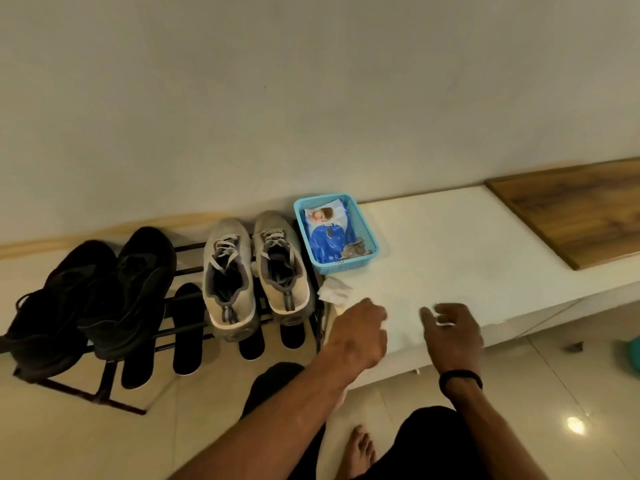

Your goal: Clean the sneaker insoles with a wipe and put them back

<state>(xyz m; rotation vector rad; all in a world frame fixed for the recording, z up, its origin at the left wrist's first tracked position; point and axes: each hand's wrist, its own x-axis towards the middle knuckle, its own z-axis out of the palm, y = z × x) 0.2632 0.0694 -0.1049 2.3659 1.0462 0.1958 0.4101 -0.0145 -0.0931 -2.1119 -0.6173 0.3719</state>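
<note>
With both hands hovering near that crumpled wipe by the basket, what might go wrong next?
1. The crumpled wipe lies at the bench's edge; a reaching left hand may knock it off.
2. Four insoles lie under the rack; they could return to the wrong sneakers.

A shoe rack (pixel 194 268) stands at nine o'clock of the table (pixel 450 258). On it, one pair of shoes (pixel 93 296) sits left of the sneakers (pixel 256 271). Insoles (pixel 188 327) lie under the rack. The basket (pixel 367 233), on the table at eleven o'clock, holds a wipes pack (pixel 327 237); a wipe (pixel 334 289) lies before it.
</note>
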